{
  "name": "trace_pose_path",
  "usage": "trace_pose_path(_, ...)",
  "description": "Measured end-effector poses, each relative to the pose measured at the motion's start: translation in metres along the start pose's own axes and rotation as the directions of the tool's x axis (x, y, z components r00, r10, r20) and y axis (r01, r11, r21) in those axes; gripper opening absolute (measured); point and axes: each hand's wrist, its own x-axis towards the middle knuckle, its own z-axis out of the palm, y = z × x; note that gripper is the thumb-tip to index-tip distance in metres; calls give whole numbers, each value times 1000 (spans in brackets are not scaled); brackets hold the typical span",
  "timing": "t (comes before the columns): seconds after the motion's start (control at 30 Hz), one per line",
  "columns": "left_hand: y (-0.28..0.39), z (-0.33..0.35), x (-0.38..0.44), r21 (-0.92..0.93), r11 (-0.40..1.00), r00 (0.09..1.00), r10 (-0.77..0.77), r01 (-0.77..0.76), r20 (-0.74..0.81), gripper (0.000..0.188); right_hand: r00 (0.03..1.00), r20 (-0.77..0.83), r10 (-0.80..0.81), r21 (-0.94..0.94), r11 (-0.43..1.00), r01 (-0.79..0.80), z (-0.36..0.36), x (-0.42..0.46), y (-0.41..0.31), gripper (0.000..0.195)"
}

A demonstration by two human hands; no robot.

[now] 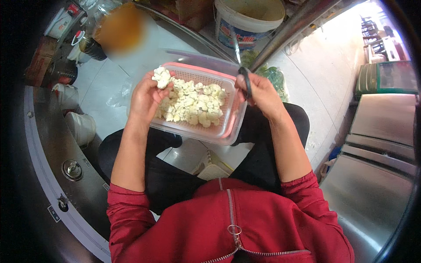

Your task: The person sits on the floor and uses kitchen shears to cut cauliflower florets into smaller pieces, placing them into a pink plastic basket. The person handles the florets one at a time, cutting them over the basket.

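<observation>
My left hand [146, 93] grips a white cauliflower piece [161, 77] between thumb and fingers, above the left end of a basket. In my right hand [260, 92] is a pair of scissors [244, 70] with black handles, its metal blades pointing away from me. Cut cauliflower florets [197, 103] lie heaped in a pink perforated basket [197, 67], which sits inside a clear plastic tub [210, 139]. The tub is in front of my knees, between my two hands. My right fingers are beside its right rim; whether they touch it I cannot tell.
A white bucket [230, 18] stands beyond the tub, with green vegetables in a plastic bag [275, 80] nearer me. White buckets [80, 128] and a dark-liquid bottle [90, 46] are at left. Stainless steel cabinets [371, 184] line the right; small scraps [311, 143] lie on the tiled floor.
</observation>
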Motion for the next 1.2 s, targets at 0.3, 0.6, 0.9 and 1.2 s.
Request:
trace_pose_path(0.3,-57,2,13,549,796,945,-326,254,37,15,998,63,-29,-106,994,35,-32,4,-29,40)
trace_pose_path(0.6,-161,25,47,999,27,990,-133,-39,43,35,993,-110,-53,-153,988,35,-41,13,-20,42)
trace_pose_path(0.9,-168,67,66,889,-450,972,-234,-89,-21,30,982,-84,-170,-252,957,144,-45,12,-18,46)
trace_pose_path(1.2,-75,109,133,725,688,997,-32,-33,75,31,981,10,-196,-217,957,194,-38,0,-30,33)
